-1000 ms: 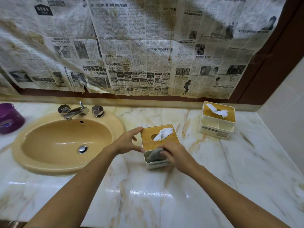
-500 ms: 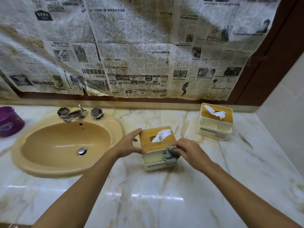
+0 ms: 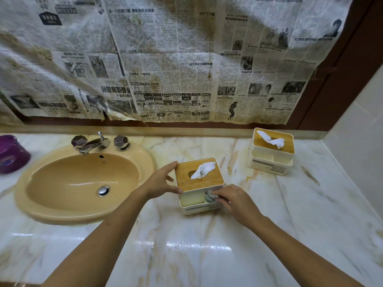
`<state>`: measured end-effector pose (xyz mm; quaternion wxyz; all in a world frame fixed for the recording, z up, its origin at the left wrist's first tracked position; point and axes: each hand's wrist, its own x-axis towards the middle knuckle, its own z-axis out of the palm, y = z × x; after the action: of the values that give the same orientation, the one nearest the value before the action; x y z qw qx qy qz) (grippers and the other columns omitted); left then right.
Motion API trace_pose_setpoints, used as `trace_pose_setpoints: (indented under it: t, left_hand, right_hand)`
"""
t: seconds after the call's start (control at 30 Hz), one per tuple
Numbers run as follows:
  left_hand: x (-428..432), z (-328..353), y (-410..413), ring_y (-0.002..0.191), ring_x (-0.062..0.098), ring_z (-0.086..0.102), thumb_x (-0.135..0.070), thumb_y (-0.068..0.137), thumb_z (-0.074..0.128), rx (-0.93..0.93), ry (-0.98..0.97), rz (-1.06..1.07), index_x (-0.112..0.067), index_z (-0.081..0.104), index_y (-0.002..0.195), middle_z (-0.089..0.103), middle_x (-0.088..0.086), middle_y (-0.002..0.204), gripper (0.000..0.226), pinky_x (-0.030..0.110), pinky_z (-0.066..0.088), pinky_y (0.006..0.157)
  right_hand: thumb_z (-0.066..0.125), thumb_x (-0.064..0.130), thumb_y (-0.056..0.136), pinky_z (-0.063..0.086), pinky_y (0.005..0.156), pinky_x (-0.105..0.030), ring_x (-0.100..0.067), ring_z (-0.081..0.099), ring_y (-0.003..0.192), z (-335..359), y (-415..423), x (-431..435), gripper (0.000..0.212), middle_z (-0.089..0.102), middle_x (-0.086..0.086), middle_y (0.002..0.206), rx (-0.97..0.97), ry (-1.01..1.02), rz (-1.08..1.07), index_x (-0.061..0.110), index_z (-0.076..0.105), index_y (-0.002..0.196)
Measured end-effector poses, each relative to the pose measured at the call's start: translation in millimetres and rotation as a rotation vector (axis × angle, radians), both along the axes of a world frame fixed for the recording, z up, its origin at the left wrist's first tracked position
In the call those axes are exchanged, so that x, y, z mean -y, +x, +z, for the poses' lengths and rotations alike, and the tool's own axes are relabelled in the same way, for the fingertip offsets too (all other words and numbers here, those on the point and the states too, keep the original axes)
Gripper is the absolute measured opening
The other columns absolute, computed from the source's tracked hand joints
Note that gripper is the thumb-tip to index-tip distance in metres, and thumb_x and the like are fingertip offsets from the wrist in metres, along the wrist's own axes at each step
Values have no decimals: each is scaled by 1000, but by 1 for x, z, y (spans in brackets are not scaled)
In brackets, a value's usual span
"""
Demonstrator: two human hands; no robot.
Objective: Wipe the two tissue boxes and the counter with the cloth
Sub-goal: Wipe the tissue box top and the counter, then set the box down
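A white tissue box with a wooden lid (image 3: 199,180) stands on the marble counter (image 3: 207,255), just right of the sink. My left hand (image 3: 160,183) grips the box's left side, thumb at the front corner, fingers at the back corner. My right hand (image 3: 234,199) pinches a small grey cloth (image 3: 210,198) against the right part of the box's front face; most of the cloth is hidden under the fingers. A second, matching tissue box (image 3: 272,151) stands at the back right, near the wall, untouched.
A beige oval sink (image 3: 83,181) with chrome taps (image 3: 99,141) fills the left of the counter. A purple container (image 3: 11,154) sits at the far left edge. Stained newspaper (image 3: 165,59) covers the wall behind. A tiled side wall (image 3: 360,131) bounds the counter on the right.
My right hand has slid the cloth rightward along the box's front face, from its middle toward its right end. My left hand has kept its hold on the box.
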<state>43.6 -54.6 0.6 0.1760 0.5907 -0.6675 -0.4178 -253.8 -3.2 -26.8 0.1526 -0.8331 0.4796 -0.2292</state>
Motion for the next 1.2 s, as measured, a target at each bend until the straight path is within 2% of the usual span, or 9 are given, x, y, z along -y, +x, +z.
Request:
trace_pose_setpoints:
  t: [0.13, 0.23, 0.33, 0.43, 0.57, 0.7, 0.9, 1.03, 1.2]
  left_hand:
    - [-1, 1, 0, 109, 15, 59, -32, 65, 91, 12, -14, -5, -26, 25, 154, 33, -14, 151, 112, 15, 49, 70]
    - [0, 2, 0, 108, 16, 59, -32, 64, 91, 15, -19, -7, -25, 25, 155, 31, -14, 153, 113, 16, 49, 70]
    - [-1, 2, 0, 108, 16, 58, -33, 64, 91, 24, -18, -11, -24, 24, 155, 30, -13, 153, 113, 15, 48, 69]
    - [-1, 2, 0, 108, 16, 58, -33, 64, 91, 20, -21, -10, -24, 24, 155, 30, -13, 154, 113, 16, 48, 66]
    - [0, 3, 0, 107, 17, 58, -33, 64, 91, 34, -24, -13, -24, 24, 155, 30, -13, 153, 113, 17, 49, 68]
    - [1, 4, 0, 104, 20, 58, -32, 65, 91, 47, -26, -24, -24, 24, 155, 31, -13, 153, 112, 16, 48, 66]
    - [2, 5, 0, 104, 20, 58, -33, 65, 90, 67, -30, -31, -25, 25, 154, 30, -15, 153, 111, 15, 47, 64]
    - [1, 4, -1, 104, 21, 57, -33, 65, 90, 60, -34, -26, -25, 26, 154, 30, -15, 152, 110, 15, 47, 64]
    - [2, 5, 0, 104, 22, 57, -33, 65, 90, 65, -35, -31, -25, 26, 154, 30, -14, 152, 110, 16, 48, 67]
  right_hand:
    - [65, 30, 88, 43, 79, -33, -16, 55, 96, -3, 8, 4, 17, 71, 14, 92, -150, -50, -50, 32, 73, 102]
    - [55, 34, 93, 39, 80, -31, -18, 52, 97, 4, 14, 10, 18, 68, 8, 90, -240, 20, -68, 32, 72, 100]
    - [57, 31, 92, 42, 70, -32, -18, 54, 91, 15, 13, 13, 18, 62, 4, 78, -95, 158, -125, 32, 73, 99]
    - [61, 25, 92, 44, 71, -30, -15, 51, 85, 19, 7, 10, 16, 65, 10, 76, 43, 88, -138, 29, 74, 101]
    - [69, 21, 87, 46, 76, -33, -17, 51, 85, 2, 2, -3, 19, 70, 19, 88, -54, -13, -55, 30, 74, 103]
    - [58, 28, 93, 37, 80, -32, -16, 49, 92, 5, 8, 6, 17, 68, 15, 88, -164, 22, -48, 32, 72, 102]
    - [68, 18, 86, 40, 73, -31, -17, 48, 80, 28, 6, 12, 11, 70, 14, 82, 19, -160, -166, 25, 73, 93]
    - [62, 25, 87, 44, 75, -33, -18, 52, 88, -1, 13, -1, 15, 70, 13, 85, -123, -28, -48, 30, 74, 95]
    - [53, 28, 90, 45, 79, -29, -14, 53, 94, 0, 21, 7, 21, 68, 7, 94, -116, 211, -77, 29, 73, 95]
